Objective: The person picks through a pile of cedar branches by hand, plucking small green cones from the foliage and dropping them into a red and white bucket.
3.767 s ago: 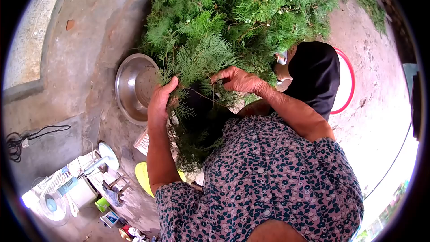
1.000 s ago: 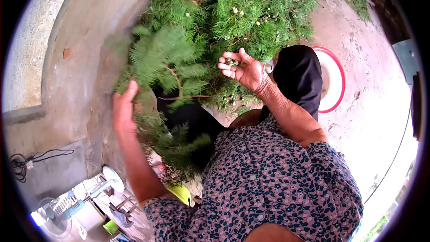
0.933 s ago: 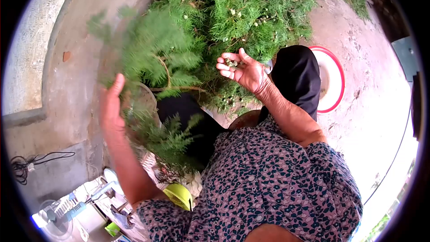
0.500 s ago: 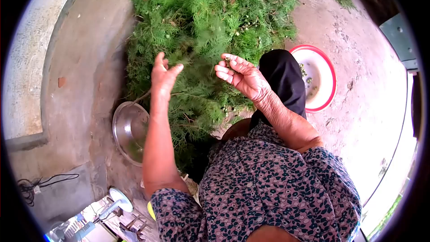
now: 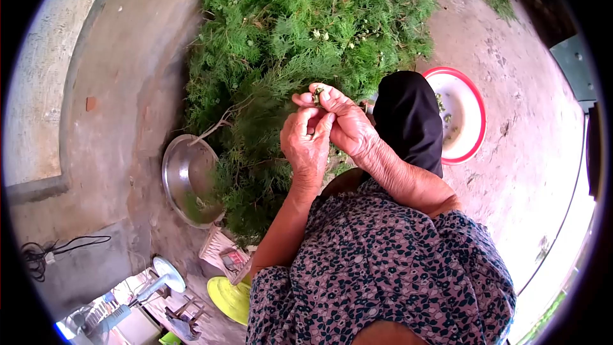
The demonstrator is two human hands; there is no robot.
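Note:
My right hand [image 5: 351, 124] pinches a small green cone [image 5: 317, 95] between thumb and fingertips, above the edge of the heap of green conifer branches [image 5: 306, 38]. Right against it is my left hand [image 5: 305, 150], its thumb and fingers drawn together. What those fingers hold, if anything, is hidden. Several pale cones [image 5: 320, 35] show among the foliage. To the right, past my dark-trousered knee [image 5: 408, 121], stands a white basin with a red rim [image 5: 480, 105], with several green cones in it.
A metal basin [image 5: 171, 185] sits left of the branches, a bare stem [image 5: 214, 129] reaching over its rim. Lower left are a pale plastic basket [image 5: 214, 246], a yellow-green round object [image 5: 230, 300], a fan [image 5: 167, 275] and a black cable [image 5: 38, 259]. A wall runs along the left.
My left hand has moved from over the branches, fingers apart, rightward to meet my right hand, and its fingers have closed. A blurred sprig near it now lies still on the heap.

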